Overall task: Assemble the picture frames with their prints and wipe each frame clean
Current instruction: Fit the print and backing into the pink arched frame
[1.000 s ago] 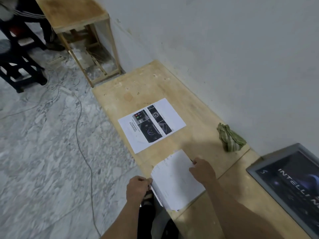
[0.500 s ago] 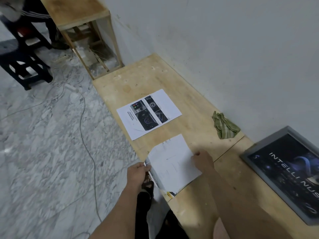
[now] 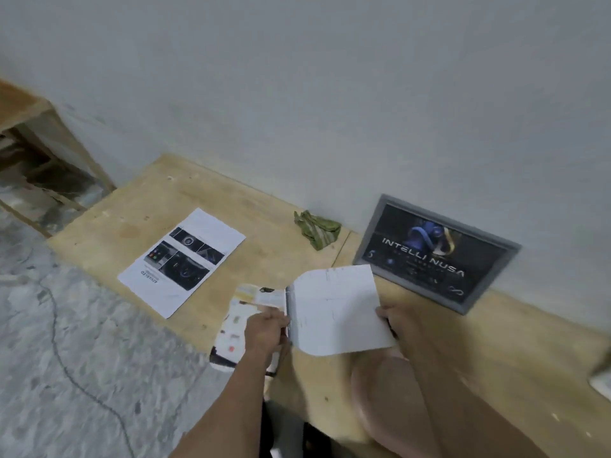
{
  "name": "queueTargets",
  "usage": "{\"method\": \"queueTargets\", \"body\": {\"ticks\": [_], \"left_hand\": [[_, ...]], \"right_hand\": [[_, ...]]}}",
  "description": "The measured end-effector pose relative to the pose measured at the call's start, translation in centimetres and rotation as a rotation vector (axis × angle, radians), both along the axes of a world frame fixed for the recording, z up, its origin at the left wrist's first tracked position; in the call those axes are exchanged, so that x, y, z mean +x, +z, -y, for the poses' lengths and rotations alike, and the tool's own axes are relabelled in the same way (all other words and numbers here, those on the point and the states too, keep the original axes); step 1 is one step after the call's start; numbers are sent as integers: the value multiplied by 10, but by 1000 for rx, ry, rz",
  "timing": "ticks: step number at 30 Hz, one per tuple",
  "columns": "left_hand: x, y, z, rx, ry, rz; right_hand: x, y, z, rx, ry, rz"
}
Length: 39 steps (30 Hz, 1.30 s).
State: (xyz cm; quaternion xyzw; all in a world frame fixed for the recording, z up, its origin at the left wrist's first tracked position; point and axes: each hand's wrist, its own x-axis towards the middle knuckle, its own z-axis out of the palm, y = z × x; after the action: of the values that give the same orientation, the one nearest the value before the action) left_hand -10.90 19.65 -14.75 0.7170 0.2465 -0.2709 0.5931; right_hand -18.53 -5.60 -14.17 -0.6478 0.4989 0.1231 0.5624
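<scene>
My right hand [image 3: 400, 320] pinches the right edge of a white sheet [image 3: 334, 309] that is lifted off the plywood bench [image 3: 271, 259]. My left hand [image 3: 264, 332] grips the left edge of the stack under it, where a colourful print [image 3: 244, 309] shows face up. A second print [image 3: 182, 259] with dark photos lies flat further left. A grey frame [image 3: 436, 251] with a dark poster in it rests against the wall at the right. A green striped cloth [image 3: 317, 228] lies crumpled by the wall, between the print and the frame.
The bench runs along a pale wall [image 3: 330, 94]. Marble floor [image 3: 66, 358] with a thin cable [image 3: 62, 352] lies to the left. A wooden table frame [image 3: 33, 143] stands at the far left. A pale object [image 3: 601, 381] sits at the right edge.
The view has swung right, bringing the whole grey frame in. My right hand has lifted the white sheet up and to the right, uncovering a colourful print under my left hand.
</scene>
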Motion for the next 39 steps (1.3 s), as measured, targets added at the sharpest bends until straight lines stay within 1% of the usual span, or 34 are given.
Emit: {"method": "queueTargets", "body": {"ticks": [1,4,8,9,13,16,19,23,27,30,32,35,39], "left_hand": [[-6,-4,16,16,-67,9],[-40,-9,70,22,-331,20],[-89,-19,98,59,-571,-12],[-97,-25,99,76,-589,-16],[-106,-68,96,148,-603,-45],[-107,-77,93,173,-594,-50],[-109,-71,98,151,-609,-46],[-108,-67,106,174,-604,-41],[-107,-68,108,207,-660,-20],[-106,-69,110,243,-699,6],[-109,-50,115,266,-707,24],[-114,-33,120,308,-723,89],[-118,-16,130,384,-671,196]], "right_hand": [[-23,1,9,52,-82,1],[-111,-1,36,80,-337,4],[-204,-3,34,88,-506,-37],[-217,-4,30,90,-529,-40],[-240,-18,17,150,-593,-41],[-241,-23,9,129,-628,-50],[-238,-18,13,79,-640,-47],[-232,-23,22,30,-678,-49],[-236,-47,33,-22,-645,-86],[-233,-42,32,-28,-639,-84],[-230,-37,31,-23,-652,-61],[-226,-34,32,-15,-669,-28],[-225,-34,37,-50,-648,-18]]}}
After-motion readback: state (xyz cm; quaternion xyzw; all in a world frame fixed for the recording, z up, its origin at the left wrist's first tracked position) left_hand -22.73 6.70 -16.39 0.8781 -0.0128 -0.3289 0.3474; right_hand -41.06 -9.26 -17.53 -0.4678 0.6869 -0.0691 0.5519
